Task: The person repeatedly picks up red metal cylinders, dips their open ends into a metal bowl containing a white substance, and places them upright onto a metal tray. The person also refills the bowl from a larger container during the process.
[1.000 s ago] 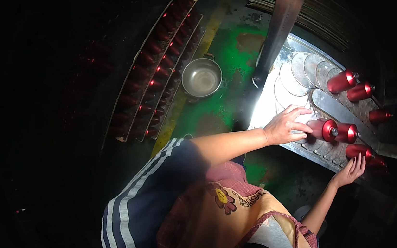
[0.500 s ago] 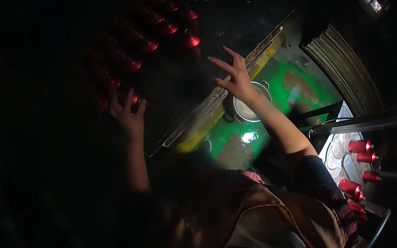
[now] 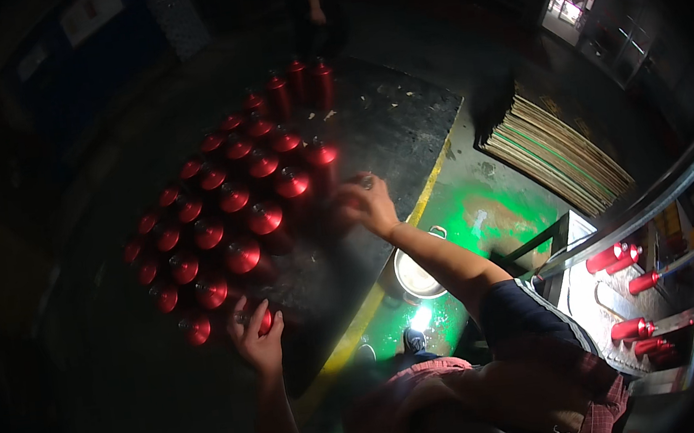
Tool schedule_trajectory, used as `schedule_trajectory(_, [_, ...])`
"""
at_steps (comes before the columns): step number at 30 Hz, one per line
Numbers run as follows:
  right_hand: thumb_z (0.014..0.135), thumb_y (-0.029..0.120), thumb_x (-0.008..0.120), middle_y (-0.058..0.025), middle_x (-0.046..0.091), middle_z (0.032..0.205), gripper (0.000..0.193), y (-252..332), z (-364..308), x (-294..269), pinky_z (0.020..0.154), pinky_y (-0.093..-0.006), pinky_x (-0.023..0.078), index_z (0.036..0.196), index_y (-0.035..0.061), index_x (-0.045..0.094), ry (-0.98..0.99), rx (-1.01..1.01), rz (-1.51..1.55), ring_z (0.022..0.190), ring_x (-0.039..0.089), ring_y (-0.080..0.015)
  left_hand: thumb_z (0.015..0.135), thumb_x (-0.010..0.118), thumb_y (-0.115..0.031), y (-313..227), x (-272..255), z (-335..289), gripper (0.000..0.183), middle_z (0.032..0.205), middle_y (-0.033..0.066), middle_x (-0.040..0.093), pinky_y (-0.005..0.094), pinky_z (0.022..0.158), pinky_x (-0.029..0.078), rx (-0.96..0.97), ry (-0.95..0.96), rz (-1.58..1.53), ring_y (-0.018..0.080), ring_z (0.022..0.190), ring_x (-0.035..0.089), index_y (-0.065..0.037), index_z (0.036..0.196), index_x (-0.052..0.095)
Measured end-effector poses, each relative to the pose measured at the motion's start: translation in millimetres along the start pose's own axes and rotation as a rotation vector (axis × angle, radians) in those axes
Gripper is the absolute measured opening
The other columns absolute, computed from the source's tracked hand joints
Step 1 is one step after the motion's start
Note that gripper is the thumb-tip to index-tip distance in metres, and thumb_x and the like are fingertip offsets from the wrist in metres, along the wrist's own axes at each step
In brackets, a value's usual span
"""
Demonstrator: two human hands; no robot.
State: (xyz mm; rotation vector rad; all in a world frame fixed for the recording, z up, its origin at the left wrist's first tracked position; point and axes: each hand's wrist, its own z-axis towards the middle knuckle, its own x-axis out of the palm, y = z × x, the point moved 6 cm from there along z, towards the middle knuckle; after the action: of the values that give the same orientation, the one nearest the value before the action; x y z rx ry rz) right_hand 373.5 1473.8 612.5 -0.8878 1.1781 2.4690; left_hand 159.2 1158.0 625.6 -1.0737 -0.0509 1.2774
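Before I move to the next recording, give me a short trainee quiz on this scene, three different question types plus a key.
1. True or false: most glossy red cylindrical bottles on the flat dark tabletop stand with their necks up.
2. In the picture, which is nearer the round silver-coloured pot: the bare left hand or the bare right hand?
3. Where is the pot?
A) On the tabletop
B) On the green floor
C) In the left hand

Key: 1. True. 2. The right hand. 3. B.
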Motion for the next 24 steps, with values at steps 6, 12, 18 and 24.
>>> schedule_trajectory(6, [0.089,0.026,0.069,-0.0159,0.063,0.121,0.048,-121.2,-88.8,-89.7,0.087,-0.0418,0.056,0.13,0.0049,0.057,-0.201,0.574,0.793,0.105,0.064,-0.0267,0.092,0.065,-0.015,-16.5,71.0,-23.0,0.048,0.139,0.0147,0.057,0.0404,0.107,0.042,-0.601,0.192,-1.034,0.0249,0.125,0.054,-0.002,0.138,0.055])
schedule_trajectory(12, [0.078,0.028,0.083,-0.0093,0.065,0.106,0.054,-147.6,-166.4,-200.3,0.094,-0.0445,0.055,0.121,0.0079,0.058,-0.132,0.637,1.167,0.102,0.065,-0.0239,0.101,0.048,-0.047,-115.8,283.3,-73.6,0.046,0.132,0.0142,0.061,0.0502,0.097,0.052,-1.141,0.989,-1.994,0.0336,0.116,0.06,-0.016,0.134,0.059])
schedule_trajectory(18, [0.09,0.046,0.058,-0.0106,0.062,0.116,0.041,-206.7,-191.9,-196.2,0.084,-0.0537,0.055,0.118,0.017,0.057,-0.363,0.996,1.786,0.1,0.063,-0.0292,0.092,0.056,-0.04,-144.2,450.6,-120.9,0.052,0.134,0.0167,0.058,0.0573,0.089,0.054,-1.313,1.284,-1.919,0.0415,0.121,0.053,-0.008,0.132,0.056])
schedule_trajectory(24, [0.095,0.056,0.054,-0.0149,0.067,0.12,0.055,-231.4,-206.2,-205.4,0.093,-0.0539,0.055,0.123,0.0095,0.062,-0.39,0.989,2.098,0.106,0.068,-0.0309,0.087,0.058,-0.038,-126.1,533.9,-160.3,0.047,0.127,0.0145,0.062,0.0578,0.096,0.049,-1.861,0.965,-1.71,0.0397,0.121,0.052,-0.009,0.124,0.062])
